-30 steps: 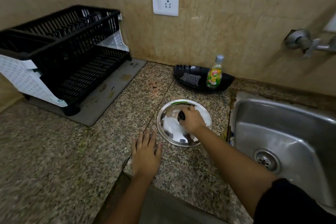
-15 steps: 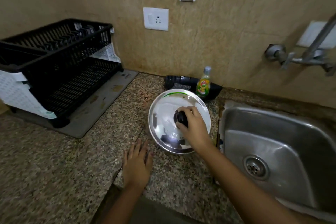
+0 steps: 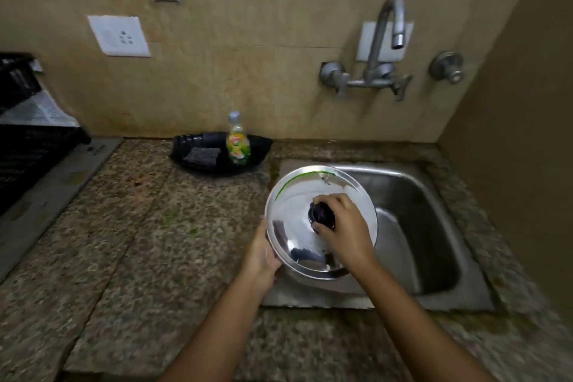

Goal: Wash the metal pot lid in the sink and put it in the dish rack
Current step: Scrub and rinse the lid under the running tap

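The round metal pot lid with a black knob hangs over the left edge of the steel sink. My right hand grips the black knob on top. My left hand holds the lid's left rim from beneath, its fingers partly hidden under the metal. The black dish rack stands at the far left, mostly cut off by the frame edge.
A black tray at the wall holds a scrub pad and a dish soap bottle. The tap rises from the wall above the sink. A grey mat lies under the rack. A wall socket and a hanging peeler are up on the wall.
The lid has been lifted off the counter and carried right, over the sink. My left hand left the counter and took hold of the lid's rim. The view swung right.
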